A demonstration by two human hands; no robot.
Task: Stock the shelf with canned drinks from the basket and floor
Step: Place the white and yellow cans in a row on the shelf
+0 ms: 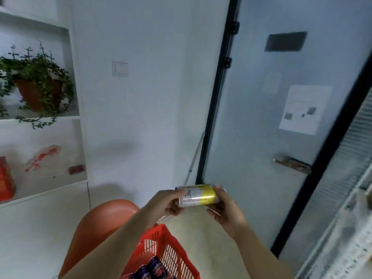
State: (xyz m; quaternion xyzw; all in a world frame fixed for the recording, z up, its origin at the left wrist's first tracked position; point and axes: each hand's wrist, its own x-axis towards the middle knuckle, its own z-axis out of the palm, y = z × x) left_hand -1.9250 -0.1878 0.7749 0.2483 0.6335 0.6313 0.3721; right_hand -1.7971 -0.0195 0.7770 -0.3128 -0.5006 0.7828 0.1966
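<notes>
Head view: a yellow-and-white can (198,195) is held on its side, long axis running left to right, above the red basket (161,232). Dark lettering on its white half is too blurred to read. The left hand (167,202) and right hand (225,210) each close their grip around one end.

Nothing can be read for certain. Dark letters are printed on the white part of the yellow and white can (198,196), but they are blurred. Up and right of the can, a paper notice (304,109) is fixed on the door (251,93); its print is illegible.
</notes>
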